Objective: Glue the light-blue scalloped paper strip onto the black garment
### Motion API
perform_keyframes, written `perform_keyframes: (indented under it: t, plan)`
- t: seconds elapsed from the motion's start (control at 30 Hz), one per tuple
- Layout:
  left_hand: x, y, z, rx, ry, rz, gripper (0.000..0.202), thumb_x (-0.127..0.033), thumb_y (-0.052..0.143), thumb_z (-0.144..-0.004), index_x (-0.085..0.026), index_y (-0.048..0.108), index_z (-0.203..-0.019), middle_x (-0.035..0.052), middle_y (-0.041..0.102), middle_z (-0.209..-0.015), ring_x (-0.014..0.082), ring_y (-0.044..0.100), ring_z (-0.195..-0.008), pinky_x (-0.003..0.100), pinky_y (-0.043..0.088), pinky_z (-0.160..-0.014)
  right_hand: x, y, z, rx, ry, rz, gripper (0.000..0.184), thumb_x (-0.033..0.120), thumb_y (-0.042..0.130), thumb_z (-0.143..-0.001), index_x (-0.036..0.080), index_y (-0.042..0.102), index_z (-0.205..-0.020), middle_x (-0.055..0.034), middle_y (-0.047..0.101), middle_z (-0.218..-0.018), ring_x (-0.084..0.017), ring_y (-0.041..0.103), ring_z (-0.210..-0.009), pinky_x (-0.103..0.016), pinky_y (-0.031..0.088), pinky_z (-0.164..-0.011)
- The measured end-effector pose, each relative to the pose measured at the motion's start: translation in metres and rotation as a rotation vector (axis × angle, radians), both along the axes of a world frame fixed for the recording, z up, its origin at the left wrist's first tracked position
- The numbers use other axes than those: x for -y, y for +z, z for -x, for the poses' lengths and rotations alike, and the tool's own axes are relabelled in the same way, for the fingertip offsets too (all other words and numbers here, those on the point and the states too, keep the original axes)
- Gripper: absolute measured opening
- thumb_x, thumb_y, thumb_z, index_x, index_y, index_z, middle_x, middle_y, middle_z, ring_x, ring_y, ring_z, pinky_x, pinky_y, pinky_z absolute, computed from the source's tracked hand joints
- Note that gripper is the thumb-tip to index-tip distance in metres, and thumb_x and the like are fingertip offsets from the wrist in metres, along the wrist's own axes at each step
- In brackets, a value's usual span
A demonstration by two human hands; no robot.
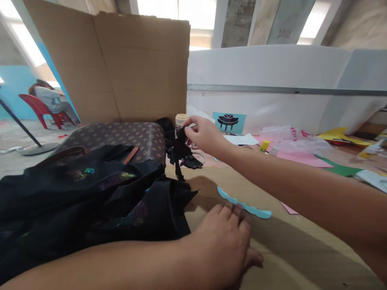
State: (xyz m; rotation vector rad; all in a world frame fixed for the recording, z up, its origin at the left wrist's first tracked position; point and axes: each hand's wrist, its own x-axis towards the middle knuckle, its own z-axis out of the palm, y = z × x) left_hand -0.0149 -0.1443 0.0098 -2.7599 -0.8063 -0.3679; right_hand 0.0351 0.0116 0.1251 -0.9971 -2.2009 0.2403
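My right hand (205, 133) pinches black scrap (181, 150), not yet set down; blue strip (255, 210) looks unattached beside left hand (222, 233) (can't tell its grip).

Toward left edge of desk (281, 268): cloth (90, 205), cardboard panel (145, 68) behind. Right of cloth: paper strip (258, 212). Toward far edge, left to right: jar (181, 118), card (241, 123), plastic bag (290, 133); before plastic bag, paper sheet (302, 159).

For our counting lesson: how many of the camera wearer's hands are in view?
2: the right hand pinches black material; the left hand is nearer the camera, by the wavy light-blue strip, fingertips partly hidden.
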Motion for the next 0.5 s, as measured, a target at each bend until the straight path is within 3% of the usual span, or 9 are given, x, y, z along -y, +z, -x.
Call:
perform_keyframes:
  t: [0.1, 0.23, 0.37, 0.5]
  plan:
    - [-0.001, 0.003, 0.001, 0.021, -0.023, 0.052, 0.062, -0.061, 0.049, -0.100, -0.008, 0.063, -0.128, 0.0165, 0.067, -0.135, 0.0296, 0.061, -0.124, 0.039, 0.047, -0.103, -0.007, -0.017, 0.014, 0.113, 0.077, 0.040, 0.028, 0.015, 0.047, -0.097, 0.019, 0.067, -0.115, -0.0077, 0.078, -0.110, -0.020, 0.072, -0.097, -0.031, 0.053, -0.082]
    - [0.004, 0.006, 0.002, 0.026, -0.061, -0.044, 0.053, -0.055, 0.051, -0.101, -0.008, 0.065, -0.120, 0.0173, 0.070, -0.123, 0.0308, 0.064, -0.114, 0.042, 0.047, -0.100, -0.014, -0.030, 0.006, 0.313, 0.159, 0.128, 0.043, 0.006, 0.068, -0.081, 0.024, 0.072, -0.120, -0.0063, 0.078, -0.120, -0.024, 0.073, -0.102, -0.030, 0.053, -0.085]
    - [-0.001, 0.016, 0.007, -0.028, -0.092, -0.093, 0.022, -0.025, 0.059, -0.097, -0.007, 0.069, -0.103, 0.0158, 0.072, -0.102, 0.0296, 0.067, -0.095, 0.042, 0.053, -0.085, 0.000, -0.017, -0.033, 0.370, 0.115, 0.140, 0.043, 0.009, 0.059, -0.091, 0.020, 0.063, -0.132, -0.0094, 0.077, -0.118, -0.023, 0.072, -0.101, -0.032, 0.052, -0.084]
    - [-0.033, 0.023, 0.019, 0.063, 0.063, 0.000, 0.018, -0.027, 0.063, -0.095, -0.011, 0.068, -0.102, 0.0133, 0.071, -0.100, 0.0292, 0.067, -0.092, 0.044, 0.056, -0.082, 0.044, -0.012, -0.088, 0.406, 0.079, 0.152, 0.021, 0.021, 0.060, -0.093, 0.019, 0.069, -0.112, -0.0070, 0.078, -0.101, -0.021, 0.071, -0.086, -0.031, 0.051, -0.073]
